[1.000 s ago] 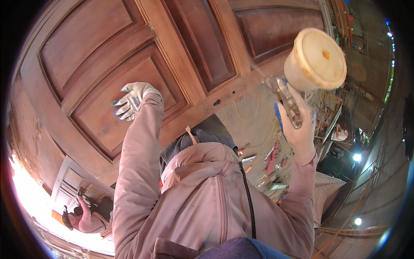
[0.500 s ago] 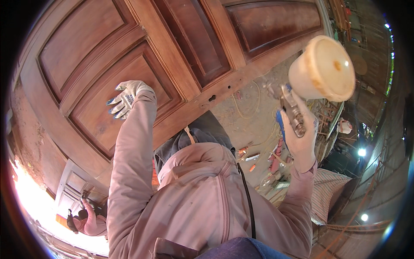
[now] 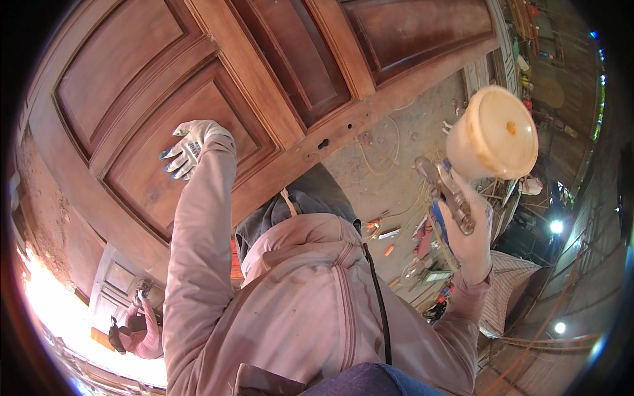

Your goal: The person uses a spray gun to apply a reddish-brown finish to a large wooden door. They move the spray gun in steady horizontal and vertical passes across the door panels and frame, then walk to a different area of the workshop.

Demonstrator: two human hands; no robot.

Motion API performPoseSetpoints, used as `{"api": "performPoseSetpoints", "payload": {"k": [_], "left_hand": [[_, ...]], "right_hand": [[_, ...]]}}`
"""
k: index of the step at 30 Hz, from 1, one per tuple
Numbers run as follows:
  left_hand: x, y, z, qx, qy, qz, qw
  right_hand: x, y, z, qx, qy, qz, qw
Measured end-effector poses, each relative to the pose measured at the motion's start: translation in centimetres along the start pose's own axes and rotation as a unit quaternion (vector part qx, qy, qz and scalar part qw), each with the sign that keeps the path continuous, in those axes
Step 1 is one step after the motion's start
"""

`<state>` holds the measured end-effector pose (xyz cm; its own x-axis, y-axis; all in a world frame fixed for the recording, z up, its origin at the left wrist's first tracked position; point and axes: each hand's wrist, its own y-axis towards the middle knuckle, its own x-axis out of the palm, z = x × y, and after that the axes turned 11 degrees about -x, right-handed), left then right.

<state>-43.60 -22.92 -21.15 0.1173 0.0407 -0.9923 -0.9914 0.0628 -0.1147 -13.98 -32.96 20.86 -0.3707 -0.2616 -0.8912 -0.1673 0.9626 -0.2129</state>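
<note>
A brown panelled wooden door [image 3: 284,122] lies in front of me, with a keyhole cut in its near edge. My left hand [image 3: 193,148], in a white glove with blue fingertips, rests on a raised panel, its fingers spread. Off the door's edge to the right, my right hand [image 3: 467,221] is wrapped round a metal spray gun [image 3: 456,203]. A whitish round paint cup [image 3: 492,135] with an orange-brown spot on its lid sits on top of the gun. The gun's nozzle end points toward the door side. The trigger fingers are partly hidden.
Below, the floor [image 3: 376,171] carries a loose yellowish hose and scattered tools. A striped sheet [image 3: 505,290] hangs or lies at the right. Far left, another person [image 3: 139,333] works at a grey panelled door [image 3: 115,284].
My right hand has moved the spray gun and its cup slightly down and toward me. My left hand stays on the panel. The other person's arms have risen.
</note>
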Motion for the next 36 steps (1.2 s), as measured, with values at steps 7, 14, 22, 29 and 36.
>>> {"api": "performPoseSetpoints", "payload": {"k": [7,14,22,29,36], "left_hand": [[0.0,0.0,-0.1,0.015,-0.002,0.01,1.0],[0.3,0.0,0.1,0.025,-0.004,0.013,1.0],[0.4,-0.7,0.6,0.052,-0.016,0.018,0.998],[0.9,-0.4,-1.7,-0.017,-0.033,0.071,0.997],[-4.1,6.6,-10.0,0.438,-0.054,0.027,0.897]], "right_hand": [[1.1,2.9,1.1,0.038,0.051,0.112,0.992],[1.1,-1.8,-0.2,0.175,0.144,0.044,0.973],[0.4,-4.4,0.9,0.281,0.262,0.047,0.922],[0.8,-4.8,4.5,0.183,0.165,0.147,0.958],[2.4,-2.2,-2.4,0.049,0.202,-0.091,0.974]]}}
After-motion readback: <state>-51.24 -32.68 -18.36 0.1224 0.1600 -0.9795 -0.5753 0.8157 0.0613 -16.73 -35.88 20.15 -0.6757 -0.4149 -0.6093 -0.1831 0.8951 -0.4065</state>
